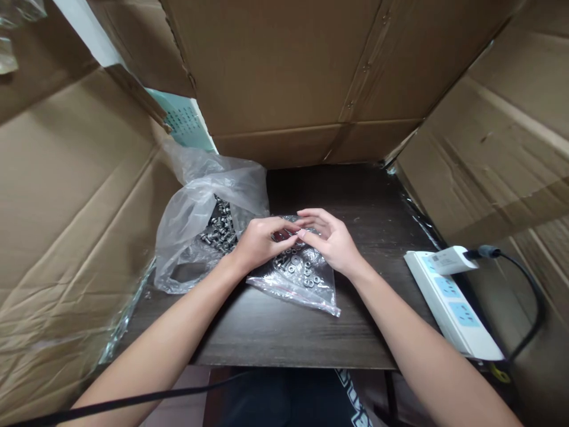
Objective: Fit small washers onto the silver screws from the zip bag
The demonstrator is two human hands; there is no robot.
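My left hand [261, 238] and my right hand [332, 242] meet fingertip to fingertip above a clear zip bag [288, 292]. Both are closed in a pinch; whatever sits between the fingertips is too small to make out. Several metal washers [307, 273] and other small metal pieces lie on or in the zip bag, just below my fingers. To the left, a large, thin plastic bag [184, 204] is bunched up with its mouth spread. Many small bolts [221, 228] are heaped in it, close to my left hand, which partly covers them.
A dark wooden table [249, 338] carries everything. Cardboard walls [284, 65] stand at the back and both sides. At the right edge lies a white power strip [448, 308] with a white adapter [448, 261] and black cable [536, 290]. A black strap [146, 396] crosses the lower left.
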